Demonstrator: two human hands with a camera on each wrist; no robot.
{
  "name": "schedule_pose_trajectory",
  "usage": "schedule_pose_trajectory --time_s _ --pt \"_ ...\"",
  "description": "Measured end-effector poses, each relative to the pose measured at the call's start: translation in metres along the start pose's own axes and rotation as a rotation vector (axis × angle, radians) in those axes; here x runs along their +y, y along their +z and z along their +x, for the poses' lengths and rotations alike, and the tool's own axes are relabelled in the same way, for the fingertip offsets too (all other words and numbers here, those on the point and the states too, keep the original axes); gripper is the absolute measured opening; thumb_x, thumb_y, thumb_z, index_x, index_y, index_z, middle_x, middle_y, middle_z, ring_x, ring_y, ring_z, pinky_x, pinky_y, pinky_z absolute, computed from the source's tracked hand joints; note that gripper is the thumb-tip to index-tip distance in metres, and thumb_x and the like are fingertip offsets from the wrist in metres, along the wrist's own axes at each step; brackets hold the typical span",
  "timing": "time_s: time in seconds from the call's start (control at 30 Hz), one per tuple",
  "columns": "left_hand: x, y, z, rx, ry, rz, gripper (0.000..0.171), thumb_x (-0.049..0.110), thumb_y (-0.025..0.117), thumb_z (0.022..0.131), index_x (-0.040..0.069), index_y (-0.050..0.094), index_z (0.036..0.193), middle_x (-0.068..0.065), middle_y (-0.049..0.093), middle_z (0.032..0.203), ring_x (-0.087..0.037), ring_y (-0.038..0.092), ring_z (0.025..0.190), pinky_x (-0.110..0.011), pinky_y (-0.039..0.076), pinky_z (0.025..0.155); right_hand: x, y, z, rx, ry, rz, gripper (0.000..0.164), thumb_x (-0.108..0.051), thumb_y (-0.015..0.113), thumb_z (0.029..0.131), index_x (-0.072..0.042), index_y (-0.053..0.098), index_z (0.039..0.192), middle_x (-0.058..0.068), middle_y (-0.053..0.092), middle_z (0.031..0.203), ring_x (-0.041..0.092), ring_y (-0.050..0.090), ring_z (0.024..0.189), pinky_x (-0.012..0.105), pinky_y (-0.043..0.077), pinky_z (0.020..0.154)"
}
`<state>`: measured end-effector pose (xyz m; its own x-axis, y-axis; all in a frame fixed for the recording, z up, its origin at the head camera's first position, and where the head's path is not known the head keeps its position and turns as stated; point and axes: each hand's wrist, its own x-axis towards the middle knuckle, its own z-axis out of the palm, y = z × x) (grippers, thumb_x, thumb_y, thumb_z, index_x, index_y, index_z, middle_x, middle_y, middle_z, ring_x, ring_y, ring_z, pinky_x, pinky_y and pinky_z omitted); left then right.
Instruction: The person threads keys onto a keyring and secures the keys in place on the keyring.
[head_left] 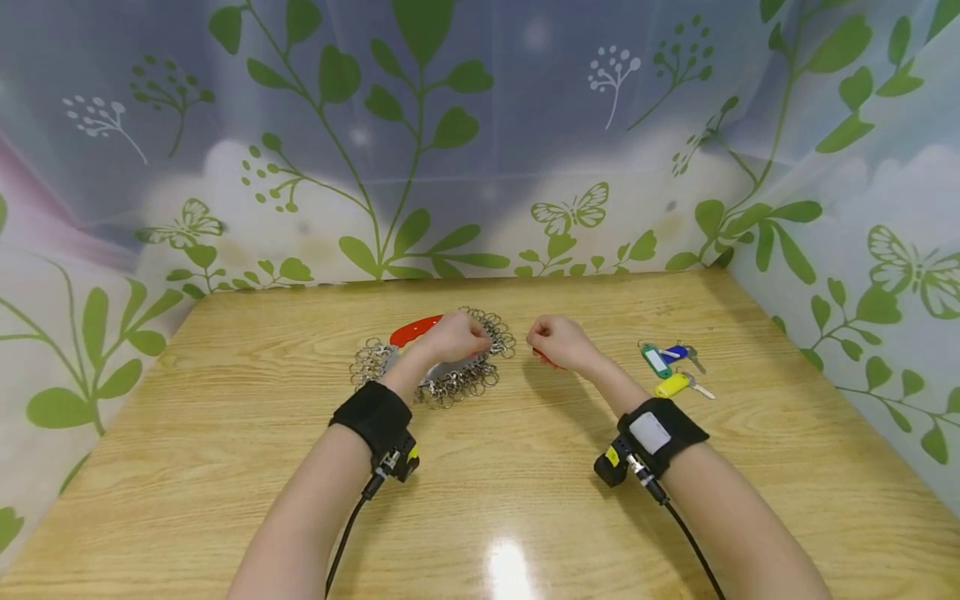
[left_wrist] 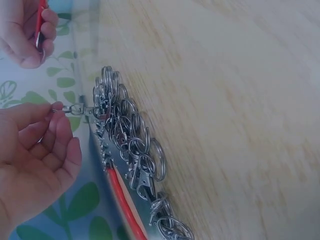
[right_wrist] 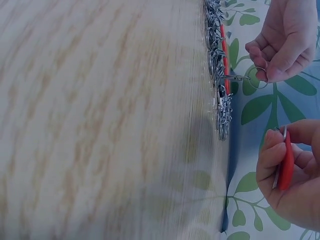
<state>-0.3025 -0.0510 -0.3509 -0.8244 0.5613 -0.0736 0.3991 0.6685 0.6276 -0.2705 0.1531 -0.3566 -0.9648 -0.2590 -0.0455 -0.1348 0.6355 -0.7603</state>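
Note:
A key holder with a red grip point(head_left: 412, 330) and many small metal rings point(head_left: 454, 387) around its edge lies on the table. Over it, my left hand point(head_left: 455, 336) pinches one split ring point(right_wrist: 257, 78) between thumb and forefinger. That ring hangs off a small metal clasp point(left_wrist: 77, 109), which stretches out from the holder. To the right, my right hand point(head_left: 564, 342) is raised above the table. Its fingers grip a red key tag point(right_wrist: 286, 167) with a small metal loop at its tip; the fingers and palm hide part of the tag.
Right of my right hand lie a green key tag point(head_left: 657, 360), a blue key tag point(head_left: 673, 353) and a yellow key tag point(head_left: 672, 385), with keys. A leaf-patterned curtain point(head_left: 465, 167) stands behind the wooden table point(head_left: 262, 467). A cable runs from each wrist camera.

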Motion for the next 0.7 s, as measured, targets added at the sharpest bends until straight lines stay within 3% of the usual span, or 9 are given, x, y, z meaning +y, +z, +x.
schedule_pose_trajectory --time_s 0.23,0.33,0.47,0.7 --pt "-0.0002 0.0009 -0.0019 -0.018 -0.029 -0.062 0.034 0.012 0.05 0.094 -0.007 0.06 0.067 0.0 0.04 0.05 -0.013 0.031 0.045 -0.029 0.035 0.062 0.0005 -0.0009 0.0005 -0.013 0.015 -0.013 0.023 -0.011 0.044 0.096 0.007 0.057 0.098 0.021 0.058 0.074 0.011 0.041 0.044 0.024 0.034 0.043" --pt "0.0003 0.0011 -0.0021 -0.022 -0.063 -0.109 0.03 0.012 0.051 0.094 -0.008 0.067 0.08 -0.005 0.05 0.054 -0.019 0.048 0.05 -0.032 0.045 0.068 0.0008 -0.0011 0.0007 -0.014 0.015 -0.016 0.022 -0.011 0.044 0.096 0.007 0.057 0.1 0.021 0.058 0.076 0.011 0.042 0.047 0.024 0.035 0.045" --pt "0.0008 0.0009 -0.0016 -0.02 -0.103 -0.169 0.024 0.012 0.053 0.094 -0.005 0.07 0.094 -0.01 0.062 0.068 -0.027 0.064 0.071 -0.036 0.052 0.072 0.0014 -0.0012 0.0011 -0.004 -0.002 -0.039 0.022 -0.01 0.044 0.096 0.008 0.057 0.098 0.022 0.058 0.078 0.012 0.044 0.049 0.025 0.037 0.047" --pt "-0.0001 0.0011 -0.0003 -0.033 -0.103 -0.195 0.023 0.01 0.053 0.094 -0.006 0.069 0.097 -0.011 0.063 0.074 -0.024 0.064 0.07 -0.035 0.052 0.072 0.0027 -0.0016 0.0015 0.007 -0.022 -0.077 0.022 -0.01 0.044 0.097 0.008 0.057 0.099 0.021 0.058 0.079 0.015 0.048 0.052 0.025 0.039 0.049"
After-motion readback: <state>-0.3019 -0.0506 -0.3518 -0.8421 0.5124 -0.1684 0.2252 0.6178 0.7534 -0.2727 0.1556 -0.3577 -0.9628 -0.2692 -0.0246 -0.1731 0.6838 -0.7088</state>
